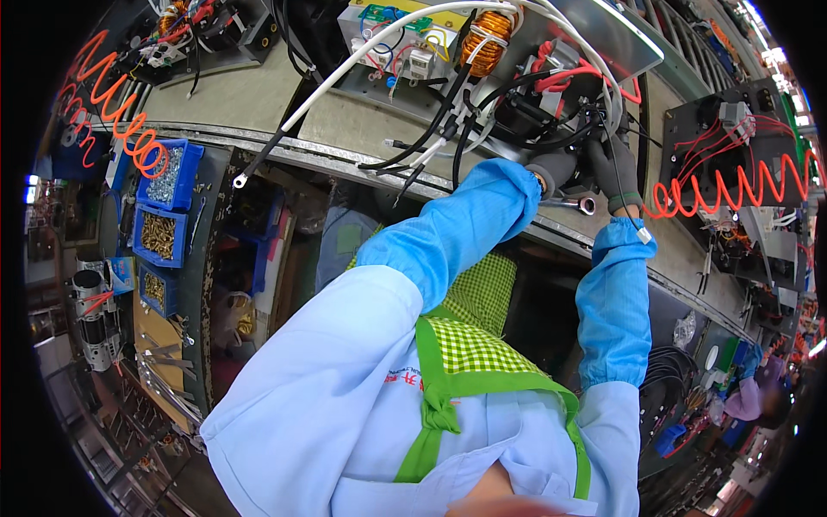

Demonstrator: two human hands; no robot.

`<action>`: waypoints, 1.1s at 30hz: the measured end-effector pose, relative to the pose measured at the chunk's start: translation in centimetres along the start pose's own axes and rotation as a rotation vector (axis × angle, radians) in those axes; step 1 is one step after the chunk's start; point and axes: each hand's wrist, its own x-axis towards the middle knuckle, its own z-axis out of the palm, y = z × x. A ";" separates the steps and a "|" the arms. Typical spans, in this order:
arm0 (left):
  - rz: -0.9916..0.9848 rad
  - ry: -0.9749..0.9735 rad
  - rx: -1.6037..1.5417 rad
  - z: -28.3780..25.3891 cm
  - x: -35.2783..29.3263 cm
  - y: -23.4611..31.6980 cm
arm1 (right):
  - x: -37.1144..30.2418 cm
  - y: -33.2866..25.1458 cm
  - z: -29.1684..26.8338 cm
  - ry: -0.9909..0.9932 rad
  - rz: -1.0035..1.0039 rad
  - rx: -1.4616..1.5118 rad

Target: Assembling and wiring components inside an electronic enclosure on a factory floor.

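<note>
My left hand (556, 170), in a dark grey glove, reaches in at the lower right of an open electrical unit on a metal chassis (633, 47). Its fingers look curled, their tips hidden among black cables. Close beside it, my right hand (615, 172), gloved alike, has its fingers bent at a dark part by the cable ends. What either hand grips is too hidden to make out. Just below them, at the bench edge, lies a shiny metal tool with a round socket-like end (587, 206). A copper-wound coil (485, 43) and thick red wires (573, 79) sit in the unit.
A white cable (345, 69) with a ring lug arcs off to the left. Blue bins (162, 234) of screws and fasteners stand at the left. Coiled orange air hoses (732, 194) hang on both sides. Another wired panel (732, 138) is at the right.
</note>
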 end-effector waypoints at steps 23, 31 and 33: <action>-0.323 -0.054 -0.815 5.8 4.4 -4.0 | -0.5 0.4 -0.2 0.026 0.000 0.041; -0.245 0.109 -0.618 2.6 2.4 -2.7 | -0.2 -2.1 0.2 0.096 0.055 0.195; -0.123 0.031 -0.275 2.5 2.2 -2.7 | -0.1 -3.0 0.7 0.205 0.025 0.228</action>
